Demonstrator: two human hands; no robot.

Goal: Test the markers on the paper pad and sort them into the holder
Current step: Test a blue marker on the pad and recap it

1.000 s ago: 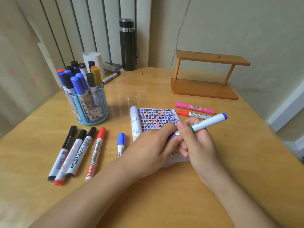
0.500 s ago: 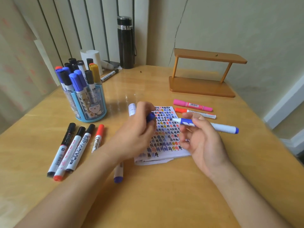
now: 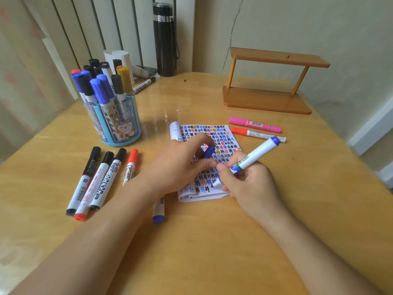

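The right hand (image 3: 253,184) holds the uncapped blue marker (image 3: 251,159) in a writing grip, tip down on the paper pad (image 3: 210,133) at 6 o'clock of the page; one short, light stroke on the free white space there should be enough, while the left hand (image 3: 180,165), which pinches the blue cap (image 3: 208,152), presses the pad flat. Half a second ago the marker was level above the page; now it is tilted onto it. The holder (image 3: 117,122) stands at 10 o'clock from the pad.

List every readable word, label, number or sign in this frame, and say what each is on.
"WHITEBO...", cut off by the left arm: on the red-capped marker lying left of the pad.
"WHITE BOARD", faint: on a marker in the holder.
"井"-like marks, many colours: on the pad.
Barcode, digits unreadable: on the pink marker.
Print on the other markers: too small or blurred.
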